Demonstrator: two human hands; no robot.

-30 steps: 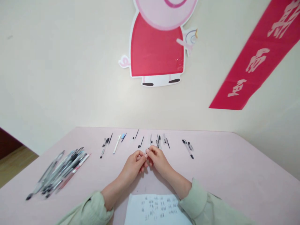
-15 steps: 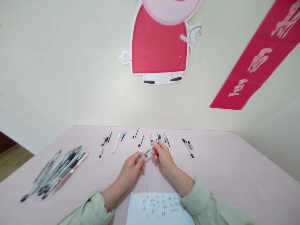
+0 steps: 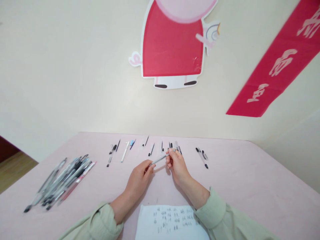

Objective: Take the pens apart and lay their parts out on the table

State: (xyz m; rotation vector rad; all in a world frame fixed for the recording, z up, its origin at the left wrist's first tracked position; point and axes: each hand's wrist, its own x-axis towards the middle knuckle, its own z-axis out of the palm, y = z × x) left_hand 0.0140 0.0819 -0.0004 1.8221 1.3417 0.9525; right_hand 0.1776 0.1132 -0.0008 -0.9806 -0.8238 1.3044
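Observation:
A slim pen (image 3: 160,159) with a clear or greyish barrel is held between both hands over the middle of the table. My left hand (image 3: 140,176) pinches its lower left end, and my right hand (image 3: 177,166) has its fingers closed round the upper right end, hiding the tip. Just beyond the hands lie black refills (image 3: 152,150) and small caps, with a few clear pen parts (image 3: 177,146) partly behind my right hand. Below the wrists is a white sheet (image 3: 172,221) with handwriting, its right edge under my right sleeve.
A heap of pens (image 3: 67,180) covers the table's left side. Farther back lie a white pen (image 3: 125,152), a blue pen piece (image 3: 132,144) and a dismantled black pen (image 3: 112,155). More pen parts (image 3: 202,158) lie right of my hands. A wall (image 3: 100,83) rises behind the pink table (image 3: 250,186).
The pen now lies at a flatter angle between my hands, and more of its barrel shows. My right hand has shifted slightly right. The whole view has moved a little.

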